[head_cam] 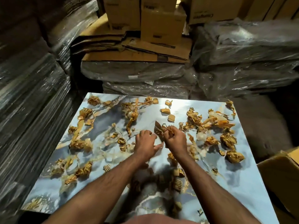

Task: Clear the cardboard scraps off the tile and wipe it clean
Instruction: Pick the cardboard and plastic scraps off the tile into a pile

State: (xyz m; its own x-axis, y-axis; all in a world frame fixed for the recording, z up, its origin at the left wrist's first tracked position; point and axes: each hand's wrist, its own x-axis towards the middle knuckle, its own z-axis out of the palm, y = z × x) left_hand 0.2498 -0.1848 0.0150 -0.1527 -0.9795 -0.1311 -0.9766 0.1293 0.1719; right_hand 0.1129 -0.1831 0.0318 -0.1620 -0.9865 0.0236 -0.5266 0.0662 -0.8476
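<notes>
A glossy blue marbled tile [239, 180] lies flat in front of me, strewn with several crumpled cardboard scraps [233, 156] and clear plastic bits. Near the tile's middle my right hand [175, 139] grips a piece of cardboard [159, 128] that sticks up and away from its fingers. Just to its left my left hand [145, 143] rests low over the tile with curled fingers beside that piece; I cannot see whether it holds anything. More scraps lie under my forearms at the near edge.
Plastic-wrapped stacks [32, 97] rise along the left and behind the tile. Flattened cartons and brown boxes [161, 26] sit on the stack at the back. An open cardboard box [281, 173] stands at the right beside the tile's near corner.
</notes>
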